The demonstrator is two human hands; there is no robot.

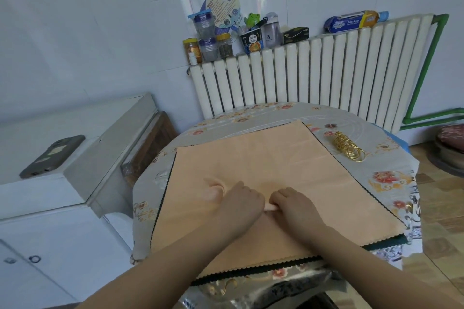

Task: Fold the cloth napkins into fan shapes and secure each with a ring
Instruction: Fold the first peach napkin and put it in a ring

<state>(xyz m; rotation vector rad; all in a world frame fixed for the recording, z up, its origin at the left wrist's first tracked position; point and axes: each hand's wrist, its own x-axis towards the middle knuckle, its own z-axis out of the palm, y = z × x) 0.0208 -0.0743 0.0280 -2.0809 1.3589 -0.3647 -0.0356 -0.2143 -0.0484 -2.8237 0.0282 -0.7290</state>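
Observation:
A peach cloth napkin lies spread flat on the round table, on top of a dark green napkin whose zigzag edge shows at the near right. My left hand and my right hand sit side by side near the napkin's middle, fingers curled, pinching up a small ridge of peach cloth between them. A raised wrinkle stands just left of my left hand. A pile of gold rings rests on the table at the far right, apart from the napkin.
The table wears a floral grey cover. A white radiator stands behind it, with jars, bottles and a kitchen-wipes roll on top. A white cabinet at the left carries a phone. Wooden floor shows at the right.

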